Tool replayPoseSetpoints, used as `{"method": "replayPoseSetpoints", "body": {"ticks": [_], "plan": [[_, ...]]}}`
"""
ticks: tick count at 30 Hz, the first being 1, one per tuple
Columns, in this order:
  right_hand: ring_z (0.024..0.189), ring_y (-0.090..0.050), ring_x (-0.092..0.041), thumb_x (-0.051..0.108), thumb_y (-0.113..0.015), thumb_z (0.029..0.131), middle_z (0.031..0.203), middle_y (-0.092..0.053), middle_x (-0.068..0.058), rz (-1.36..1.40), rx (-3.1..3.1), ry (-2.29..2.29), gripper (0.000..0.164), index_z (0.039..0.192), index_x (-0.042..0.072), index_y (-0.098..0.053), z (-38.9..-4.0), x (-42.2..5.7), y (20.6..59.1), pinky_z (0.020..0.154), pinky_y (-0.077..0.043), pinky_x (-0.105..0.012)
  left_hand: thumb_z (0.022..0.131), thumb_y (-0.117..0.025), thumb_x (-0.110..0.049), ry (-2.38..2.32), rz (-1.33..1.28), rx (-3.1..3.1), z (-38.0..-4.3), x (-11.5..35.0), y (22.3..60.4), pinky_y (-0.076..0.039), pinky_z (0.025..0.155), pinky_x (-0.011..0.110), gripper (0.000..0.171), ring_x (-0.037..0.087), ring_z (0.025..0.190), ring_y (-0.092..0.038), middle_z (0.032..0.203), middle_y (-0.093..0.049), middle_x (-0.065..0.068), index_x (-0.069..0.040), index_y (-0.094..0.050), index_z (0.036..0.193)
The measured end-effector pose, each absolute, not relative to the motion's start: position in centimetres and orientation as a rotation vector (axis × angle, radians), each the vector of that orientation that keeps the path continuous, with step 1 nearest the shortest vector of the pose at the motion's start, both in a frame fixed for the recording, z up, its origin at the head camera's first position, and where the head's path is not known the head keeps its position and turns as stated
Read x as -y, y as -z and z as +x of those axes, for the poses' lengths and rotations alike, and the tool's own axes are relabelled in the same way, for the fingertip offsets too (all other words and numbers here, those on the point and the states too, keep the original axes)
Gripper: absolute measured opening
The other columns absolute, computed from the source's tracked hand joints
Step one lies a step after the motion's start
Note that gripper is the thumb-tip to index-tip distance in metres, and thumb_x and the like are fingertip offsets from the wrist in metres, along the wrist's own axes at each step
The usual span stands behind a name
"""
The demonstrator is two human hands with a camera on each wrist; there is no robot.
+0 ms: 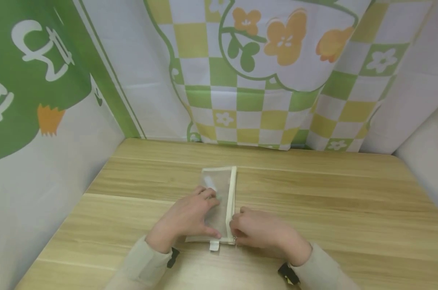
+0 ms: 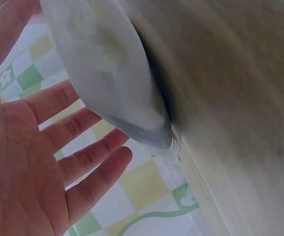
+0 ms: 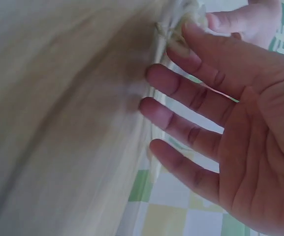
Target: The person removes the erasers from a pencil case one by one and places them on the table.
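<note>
A flat, see-through mesh zipper pouch (image 1: 223,181) with cream trim lies on the table, its zipper edge (image 1: 231,193) to the right. Something whitish shows through the mesh, too blurred to identify. On top of the pouch rests my left hand (image 1: 191,213), fingers spread, thumb near the front edge. The left wrist view shows those fingers extended along the bulging pouch side (image 2: 107,73). At the pouch's near right corner, my right hand (image 1: 260,229) pinches the zipper pull between thumb and index finger; the fingertips partly hide it. A small white tag (image 1: 214,246) sticks out at the front edge.
The pouch lies on a wood-grain table (image 1: 324,201). Behind it hangs a checkered, flower-printed cloth (image 1: 251,96), and a green and white cloth (image 1: 59,133) covers the left side. Dark bands (image 1: 288,274) sit at both wrists.
</note>
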State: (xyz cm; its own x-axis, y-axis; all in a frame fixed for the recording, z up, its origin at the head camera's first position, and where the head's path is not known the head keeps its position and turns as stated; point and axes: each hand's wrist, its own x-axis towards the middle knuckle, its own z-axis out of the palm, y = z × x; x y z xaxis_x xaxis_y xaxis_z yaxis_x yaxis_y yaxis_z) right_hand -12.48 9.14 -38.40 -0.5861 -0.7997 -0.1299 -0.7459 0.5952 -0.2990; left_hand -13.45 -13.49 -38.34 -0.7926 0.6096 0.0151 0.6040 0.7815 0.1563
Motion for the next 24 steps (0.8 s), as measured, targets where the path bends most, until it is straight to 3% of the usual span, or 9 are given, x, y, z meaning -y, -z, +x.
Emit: {"method": "replayPoseSetpoints", "body": {"ticks": [12,20,24], "plan": [[0.073,-0.043,-0.004,0.015,-0.066,0.091,0.073,-0.052,0.015,-1.29,-2.571,0.347,0.017,0.077,0.022,-0.06,-12.83,-9.31,38.83,0.064,-0.039,-0.017,0.062,-0.082,-0.064,-0.272,0.973,-2.898,-13.57,13.18,38.58,-0.05,0.102,0.041,0.092,0.027,0.128,-0.049,0.138,-0.055,0.007,-0.009,-0.062,0.132],[0.069,-0.041,-0.002,0.018,-0.068,0.09,0.068,-0.047,0.016,-1.271,-2.583,0.375,0.016,0.076,0.022,-0.06,-12.98,-9.52,38.8,0.059,-0.037,-0.017,0.062,-0.086,-0.058,-0.358,0.957,-2.833,-13.64,12.95,38.88,-0.045,0.107,0.046,0.099,0.034,0.133,-0.04,0.143,-0.048,0.014,-0.002,-0.051,0.137],[0.067,-0.039,-0.002,0.017,-0.068,0.089,0.066,-0.044,0.016,-1.318,-2.592,0.376,0.016,0.076,0.022,-0.06,-13.1,-9.38,38.75,0.057,-0.035,-0.016,0.065,-0.084,-0.058,-0.38,0.954,-2.813,-13.71,13.32,38.92,-0.047,0.103,0.047,0.102,0.033,0.129,-0.04,0.143,-0.046,0.014,-0.001,-0.046,0.14]]}}
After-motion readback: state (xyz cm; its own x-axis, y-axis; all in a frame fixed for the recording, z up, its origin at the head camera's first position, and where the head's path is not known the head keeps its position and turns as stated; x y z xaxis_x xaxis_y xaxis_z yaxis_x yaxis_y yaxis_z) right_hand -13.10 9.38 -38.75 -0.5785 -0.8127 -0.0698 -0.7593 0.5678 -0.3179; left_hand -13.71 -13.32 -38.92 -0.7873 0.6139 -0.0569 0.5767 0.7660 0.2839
